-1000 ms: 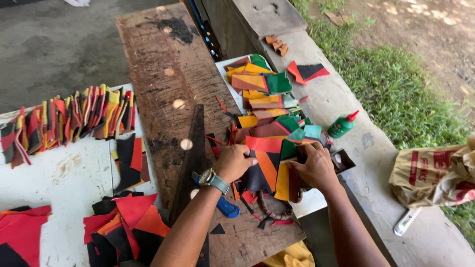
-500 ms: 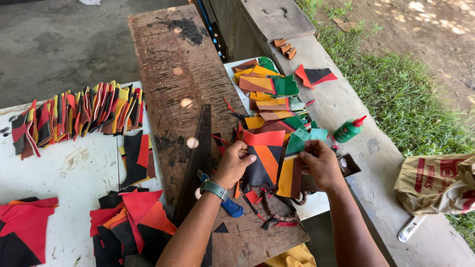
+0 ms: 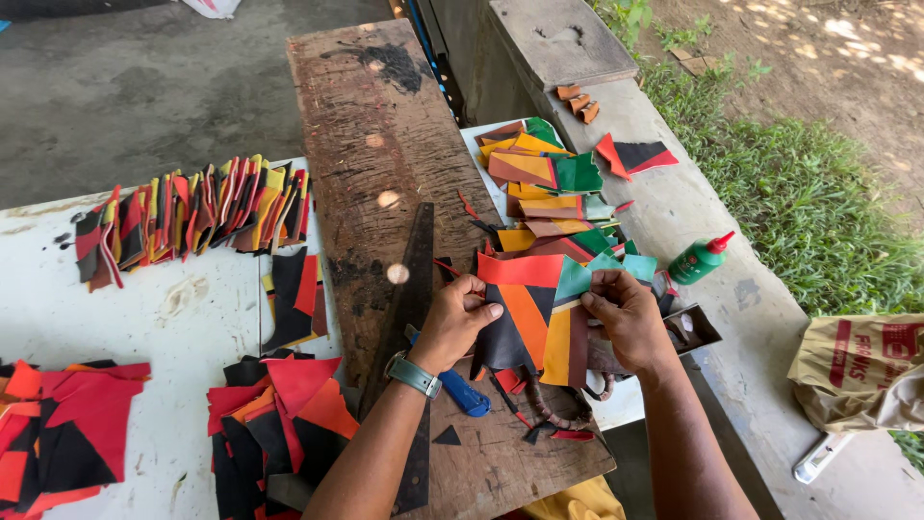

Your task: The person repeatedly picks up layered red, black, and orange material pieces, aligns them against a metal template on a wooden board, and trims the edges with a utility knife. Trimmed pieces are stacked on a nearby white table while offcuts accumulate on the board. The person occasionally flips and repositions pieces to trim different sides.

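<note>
Outdoors, a worn brown wooden plank (image 3: 385,164) is laid lengthwise away from the viewer between a white painted tabletop (image 3: 144,308) and a grey concrete ledge (image 3: 674,221), with grass beyond. On the white tabletop, a long fanned row of red, yellow and black leather pieces (image 3: 192,217) is spread, and heaps of red, orange and black leather offcuts (image 3: 279,414) are piled nearer. A dark metal ruler (image 3: 416,308) is laid along the plank. Over the plank's right edge, a patchwork panel of orange, black, yellow, brown and teal leather strips (image 3: 539,318) is held up, its long axis running towards and away from the viewer, the strips slanting downward. The panel's left edge is pinched by the left hand (image 3: 457,323), wristwatch on the wrist, fingers curled shut. Its right upper edge is gripped by the right hand (image 3: 626,318), likewise closed. A stack of similar multicoloured panels (image 3: 544,178) is seen beyond, and a small green glue bottle with a red cap (image 3: 701,258) lies on the ledge.
</note>
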Tool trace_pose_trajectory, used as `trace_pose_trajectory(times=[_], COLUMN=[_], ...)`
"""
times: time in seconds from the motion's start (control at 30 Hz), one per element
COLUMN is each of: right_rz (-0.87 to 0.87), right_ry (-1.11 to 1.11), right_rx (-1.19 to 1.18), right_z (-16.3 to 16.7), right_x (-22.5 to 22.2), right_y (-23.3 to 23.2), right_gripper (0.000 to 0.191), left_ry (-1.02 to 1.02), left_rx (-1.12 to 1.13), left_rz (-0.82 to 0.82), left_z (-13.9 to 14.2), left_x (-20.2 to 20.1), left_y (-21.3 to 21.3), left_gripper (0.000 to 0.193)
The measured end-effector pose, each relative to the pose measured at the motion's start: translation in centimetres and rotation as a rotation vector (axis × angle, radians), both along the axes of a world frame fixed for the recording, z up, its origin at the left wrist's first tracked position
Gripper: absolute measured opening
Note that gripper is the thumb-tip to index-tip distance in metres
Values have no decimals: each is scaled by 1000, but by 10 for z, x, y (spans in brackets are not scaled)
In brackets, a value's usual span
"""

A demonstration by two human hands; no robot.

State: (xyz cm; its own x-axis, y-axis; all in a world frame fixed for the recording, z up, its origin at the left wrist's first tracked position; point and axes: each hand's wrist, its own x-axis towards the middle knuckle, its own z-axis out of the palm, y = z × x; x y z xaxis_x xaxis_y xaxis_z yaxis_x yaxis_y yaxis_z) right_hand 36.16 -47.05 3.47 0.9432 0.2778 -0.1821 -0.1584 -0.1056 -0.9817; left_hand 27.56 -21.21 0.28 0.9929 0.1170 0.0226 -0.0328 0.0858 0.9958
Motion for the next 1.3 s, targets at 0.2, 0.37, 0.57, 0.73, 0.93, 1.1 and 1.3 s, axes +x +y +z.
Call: trace_pose_trajectory(times=[0.2,0.37,0.57,0.73,0.93,1.1,1.3], right_rz=[13,25,31,52,73,41,43], right_ry=[-6,-13,14,40,56,92,467], right_rx=[27,49,97,142,234,323,626], right_z=[1,3,0,-3,-12,-6,12], right_x=[-3,-3,-4,-6,-6,-13,-52], right_y=[6,10,12,18,24,44,77], right_gripper=[21,20,20,20,20,19,40], left_ry=[3,11,-3,20,37,69,52], left_rx=[20,24,30,68,-79,-82,103], left_rz=[11,28,30,42,27,54,149], left_z=[2,7,9,9,8,10,3], left_x=[-9,-12,-14,-19,-27,-27,-37], left_y=[6,8,11,15,21,19,0], left_gripper=[21,20,19,18,19,20,22])
